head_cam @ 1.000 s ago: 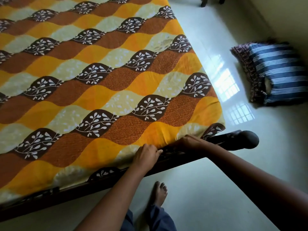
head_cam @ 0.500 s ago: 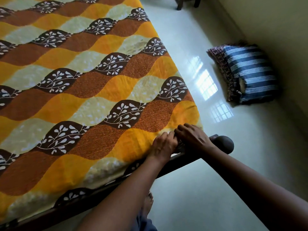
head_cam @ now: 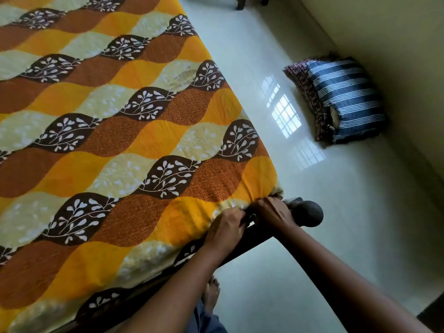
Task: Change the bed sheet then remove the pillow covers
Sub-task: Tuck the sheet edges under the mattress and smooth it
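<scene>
A bed sheet (head_cam: 125, 145) with wavy orange, brown and cream bands and dark leaf panels is spread flat over the mattress. Both hands meet at the bed's near right corner. My left hand (head_cam: 225, 228) grips the sheet's edge at the dark wooden frame (head_cam: 254, 239). My right hand (head_cam: 270, 210) has its fingers curled into the bunched sheet corner, just left of the round bedpost knob (head_cam: 308, 213). Two pillows (head_cam: 336, 99) in covers, one blue with white stripes, one dark patterned, lie on the floor by the wall.
Glossy pale floor tiles (head_cam: 336, 212) run along the bed's right side, reflecting a window. A wall (head_cam: 396, 44) rises at the right. Dark furniture legs (head_cam: 249, 1) show at the top. My bare foot (head_cam: 211, 294) stands by the bed frame.
Both hands have slid right along the bed's foot edge to the corner by the knob and come together on the bunched sheet. The view has shifted right with them.
</scene>
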The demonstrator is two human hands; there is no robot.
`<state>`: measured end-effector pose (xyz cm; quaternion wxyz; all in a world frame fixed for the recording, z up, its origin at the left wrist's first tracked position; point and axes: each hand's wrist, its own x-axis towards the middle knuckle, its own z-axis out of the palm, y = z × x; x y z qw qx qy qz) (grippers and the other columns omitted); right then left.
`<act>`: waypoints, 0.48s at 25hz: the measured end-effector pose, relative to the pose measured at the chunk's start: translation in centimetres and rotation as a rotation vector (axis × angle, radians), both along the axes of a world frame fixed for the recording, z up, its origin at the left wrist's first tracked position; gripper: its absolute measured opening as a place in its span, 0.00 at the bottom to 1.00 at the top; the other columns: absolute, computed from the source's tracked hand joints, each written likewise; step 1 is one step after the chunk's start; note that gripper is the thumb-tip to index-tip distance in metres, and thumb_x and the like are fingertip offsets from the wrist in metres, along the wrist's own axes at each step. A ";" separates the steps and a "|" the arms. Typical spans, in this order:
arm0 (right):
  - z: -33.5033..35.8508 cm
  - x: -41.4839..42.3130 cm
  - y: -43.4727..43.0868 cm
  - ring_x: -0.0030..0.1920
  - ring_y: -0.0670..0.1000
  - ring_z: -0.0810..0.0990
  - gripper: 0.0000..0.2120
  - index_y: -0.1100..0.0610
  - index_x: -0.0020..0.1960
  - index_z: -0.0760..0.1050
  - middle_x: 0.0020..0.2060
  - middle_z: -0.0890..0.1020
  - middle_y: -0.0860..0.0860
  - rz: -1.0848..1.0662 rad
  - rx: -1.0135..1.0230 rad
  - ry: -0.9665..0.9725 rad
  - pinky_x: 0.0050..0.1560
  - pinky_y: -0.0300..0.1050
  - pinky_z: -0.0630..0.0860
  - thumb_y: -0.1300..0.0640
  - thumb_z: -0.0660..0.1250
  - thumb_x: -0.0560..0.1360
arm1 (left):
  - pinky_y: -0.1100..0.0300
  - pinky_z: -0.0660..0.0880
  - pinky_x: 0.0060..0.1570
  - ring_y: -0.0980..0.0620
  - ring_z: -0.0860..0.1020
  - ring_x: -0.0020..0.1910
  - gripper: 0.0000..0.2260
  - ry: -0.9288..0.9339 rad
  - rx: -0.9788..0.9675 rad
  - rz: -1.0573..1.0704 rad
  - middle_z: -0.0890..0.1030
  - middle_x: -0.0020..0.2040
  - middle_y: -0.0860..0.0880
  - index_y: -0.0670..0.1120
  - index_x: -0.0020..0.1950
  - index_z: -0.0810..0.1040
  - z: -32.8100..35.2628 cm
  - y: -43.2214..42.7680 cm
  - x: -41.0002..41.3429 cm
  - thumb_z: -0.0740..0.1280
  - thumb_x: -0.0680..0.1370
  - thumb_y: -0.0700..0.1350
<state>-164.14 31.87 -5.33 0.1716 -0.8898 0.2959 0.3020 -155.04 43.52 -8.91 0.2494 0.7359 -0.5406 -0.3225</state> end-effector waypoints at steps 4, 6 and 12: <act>1.7 0.1 0.3 0.51 0.55 0.80 0.10 0.56 0.54 0.79 0.49 0.83 0.54 -0.163 0.092 -0.069 0.47 0.44 0.69 0.61 0.62 0.75 | 0.57 0.74 0.43 0.46 0.78 0.45 0.14 -0.092 -0.161 0.206 0.80 0.46 0.46 0.43 0.52 0.80 -0.2 2.6 2.0 0.61 0.74 0.48; 3.5 0.3 0.1 0.53 0.53 0.79 0.11 0.55 0.58 0.78 0.54 0.81 0.50 -0.357 0.064 -0.249 0.49 0.42 0.70 0.57 0.62 0.78 | 0.53 0.75 0.46 0.45 0.79 0.49 0.18 -0.263 -0.177 0.283 0.80 0.51 0.47 0.45 0.57 0.77 -0.2 2.4 3.0 0.57 0.75 0.53; 0.5 5.9 -1.0 0.75 0.49 0.57 0.20 0.51 0.73 0.63 0.74 0.61 0.50 -0.332 0.020 -0.585 0.74 0.47 0.55 0.50 0.51 0.82 | 0.47 0.46 0.71 0.49 0.49 0.76 0.28 -0.462 0.062 0.185 0.54 0.77 0.46 0.45 0.77 0.50 -2.8 -1.4 3.3 0.41 0.80 0.59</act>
